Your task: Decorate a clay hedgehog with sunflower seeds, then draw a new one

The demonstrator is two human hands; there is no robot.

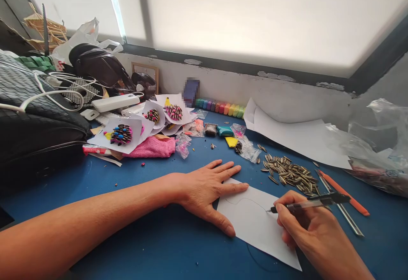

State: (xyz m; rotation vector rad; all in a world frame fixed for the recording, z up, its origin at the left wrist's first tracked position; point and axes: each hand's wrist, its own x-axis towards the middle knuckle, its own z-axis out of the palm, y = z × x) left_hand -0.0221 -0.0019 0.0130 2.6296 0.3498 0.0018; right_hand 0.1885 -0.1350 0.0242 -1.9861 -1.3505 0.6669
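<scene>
A sheet of white paper point(251, 222) lies on the blue tabletop with a thin curved line drawn across its upper part. My left hand point(207, 190) rests flat on the paper's left end, its fingers spread. Between the fingers of my right hand point(314, 227) is a black pen with a clear barrel point(307, 204), its tip touching the paper at the right end of the line. Just beyond the paper is a heap of striped sunflower seeds point(291, 173). The right hand covers part of the sheet.
An orange tool point(346, 193) and a clear rod point(342, 216) lie at the right. Behind are packets of coloured clay point(225, 131) and a larger white sheet point(287, 137). Seed-covered clay figures point(121, 134) on paper, a pink cloth point(153, 147) and a black bag point(38, 131) occupy the left.
</scene>
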